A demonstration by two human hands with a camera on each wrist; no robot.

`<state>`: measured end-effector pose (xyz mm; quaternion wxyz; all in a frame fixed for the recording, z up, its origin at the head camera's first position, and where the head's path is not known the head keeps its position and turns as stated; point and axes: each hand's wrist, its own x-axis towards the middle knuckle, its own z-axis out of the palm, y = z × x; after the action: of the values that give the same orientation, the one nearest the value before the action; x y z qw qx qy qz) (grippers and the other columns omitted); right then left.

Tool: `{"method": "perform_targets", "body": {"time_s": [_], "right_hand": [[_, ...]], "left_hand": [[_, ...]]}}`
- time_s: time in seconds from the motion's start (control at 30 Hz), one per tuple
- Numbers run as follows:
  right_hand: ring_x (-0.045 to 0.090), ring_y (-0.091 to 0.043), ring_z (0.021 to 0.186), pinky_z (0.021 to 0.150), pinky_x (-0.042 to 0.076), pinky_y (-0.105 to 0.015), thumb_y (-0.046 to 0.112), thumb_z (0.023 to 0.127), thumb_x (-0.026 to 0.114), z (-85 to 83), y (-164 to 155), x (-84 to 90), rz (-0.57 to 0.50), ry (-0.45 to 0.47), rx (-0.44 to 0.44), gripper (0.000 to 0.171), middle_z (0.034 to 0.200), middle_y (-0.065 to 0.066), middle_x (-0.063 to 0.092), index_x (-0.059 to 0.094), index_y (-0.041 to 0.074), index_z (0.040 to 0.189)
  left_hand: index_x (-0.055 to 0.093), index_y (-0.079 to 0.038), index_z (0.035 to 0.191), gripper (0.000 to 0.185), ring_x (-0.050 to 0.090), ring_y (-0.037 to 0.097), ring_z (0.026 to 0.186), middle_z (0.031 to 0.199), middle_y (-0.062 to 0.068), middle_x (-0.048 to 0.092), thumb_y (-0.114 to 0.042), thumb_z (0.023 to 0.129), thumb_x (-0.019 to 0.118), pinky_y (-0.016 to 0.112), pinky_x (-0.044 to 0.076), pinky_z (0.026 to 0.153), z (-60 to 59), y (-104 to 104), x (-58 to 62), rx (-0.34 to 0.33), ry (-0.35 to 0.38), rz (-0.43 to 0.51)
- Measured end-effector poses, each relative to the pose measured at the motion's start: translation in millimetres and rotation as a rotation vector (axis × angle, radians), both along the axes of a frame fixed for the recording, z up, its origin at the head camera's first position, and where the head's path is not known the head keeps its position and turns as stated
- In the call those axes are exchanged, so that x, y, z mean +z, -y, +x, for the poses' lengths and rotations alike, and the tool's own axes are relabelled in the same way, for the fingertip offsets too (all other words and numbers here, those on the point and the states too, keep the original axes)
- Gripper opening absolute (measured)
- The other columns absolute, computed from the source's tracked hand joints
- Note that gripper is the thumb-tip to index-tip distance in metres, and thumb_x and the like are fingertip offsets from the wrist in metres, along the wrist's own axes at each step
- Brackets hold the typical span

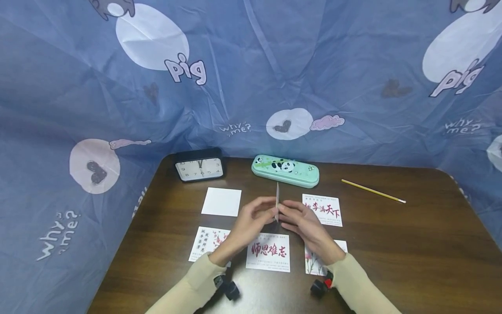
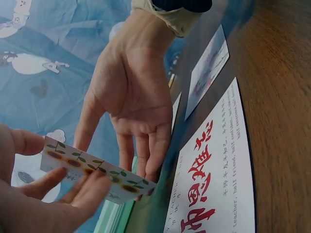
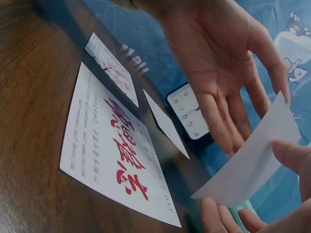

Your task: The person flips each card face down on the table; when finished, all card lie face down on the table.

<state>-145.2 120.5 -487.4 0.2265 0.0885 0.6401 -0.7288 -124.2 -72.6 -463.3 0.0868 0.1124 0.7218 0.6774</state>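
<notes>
Both hands held a small white paper card printed with sunflowers [image 1: 277, 201] upright on its edge above the dark wooden table [image 1: 412, 253]. The left hand [image 1: 251, 220] and the right hand [image 1: 302, 222] each pinched it with fingertips, above a white card with red calligraphy [image 1: 268, 252].

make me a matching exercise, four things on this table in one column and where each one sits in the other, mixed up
Things:
1. clock
2. pencil case
3. pencil
4. blank white card

Places:
a. alone on the table's right side
b. far left corner
c. just in front of the clock
d. far edge, middle, ahead of the hands

Pairs: 1-b, 2-d, 3-a, 4-c
</notes>
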Motion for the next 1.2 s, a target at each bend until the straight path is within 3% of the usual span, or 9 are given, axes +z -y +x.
{"method": "perform_targets", "body": {"time_s": [0.13,0.3,0.5,0.7,0.9,1.2], "right_hand": [[0.068,-0.015,0.116,0.109,0.056,-0.037,0.030,0.101,0.070,-0.4,-4,0.4,0.021,0.001,-0.016,0.066,0.146,-0.012,0.056,0.041,0.004,0.153],[0.063,-0.021,0.129,0.109,0.056,-0.035,0.028,0.103,0.066,-3.0,-12,2.4,0.039,0.013,-0.036,0.063,0.152,-0.017,0.052,0.039,0.003,0.154],[0.066,-0.015,0.121,0.105,0.058,-0.031,0.025,0.105,0.061,-6.8,-19,7.8,0.075,0.025,-0.067,0.056,0.151,-0.016,0.057,0.043,0.005,0.154],[0.067,-0.014,0.119,0.103,0.059,-0.029,0.022,0.107,0.057,-7.0,-25,9.8,0.071,0.040,-0.095,0.052,0.154,-0.018,0.056,0.042,0.005,0.154],[0.067,-0.018,0.123,0.107,0.057,-0.032,0.019,0.109,0.052,-6.1,-27,10.0,0.044,0.057,-0.100,0.050,0.156,-0.021,0.053,0.040,0.005,0.154],[0.066,-0.021,0.127,0.107,0.057,-0.032,0.017,0.108,0.051,-8.5,-28,8.3,0.040,0.074,-0.117,0.049,0.156,-0.020,0.053,0.041,0.006,0.155]], "left_hand": [[0.056,0.000,0.142,0.041,0.067,0.044,0.123,0.140,0.025,0.060,-0.007,0.103,0.061,0.032,0.063,0.095,-0.5,3,1.1,0.022,-0.008,0.067],[0.060,-0.004,0.140,0.041,0.070,0.035,0.114,0.131,0.022,0.062,0.001,0.099,0.063,0.031,0.064,0.091,-2.7,7,1.5,0.105,-0.015,0.086],[0.064,0.000,0.135,0.042,0.072,0.023,0.096,0.114,0.025,0.064,0.008,0.094,0.064,0.031,0.066,0.085,-5.3,12,-4.4,0.206,-0.024,0.060],[0.067,-0.003,0.133,0.044,0.076,0.030,0.095,0.108,0.020,0.068,0.008,0.091,0.065,0.025,0.065,0.078,-6.5,18,-11.6,0.279,-0.018,-0.105],[0.070,-0.004,0.129,0.043,0.075,0.026,0.094,0.105,0.016,0.073,0.006,0.087,0.068,0.026,0.064,0.077,-12.8,22,-19.2,0.332,-0.032,-0.263],[0.071,0.000,0.127,0.044,0.074,0.021,0.090,0.102,0.013,0.077,0.004,0.084,0.069,0.035,0.063,0.084,-18.4,25,-25.8,0.302,-0.048,-0.436]]}}
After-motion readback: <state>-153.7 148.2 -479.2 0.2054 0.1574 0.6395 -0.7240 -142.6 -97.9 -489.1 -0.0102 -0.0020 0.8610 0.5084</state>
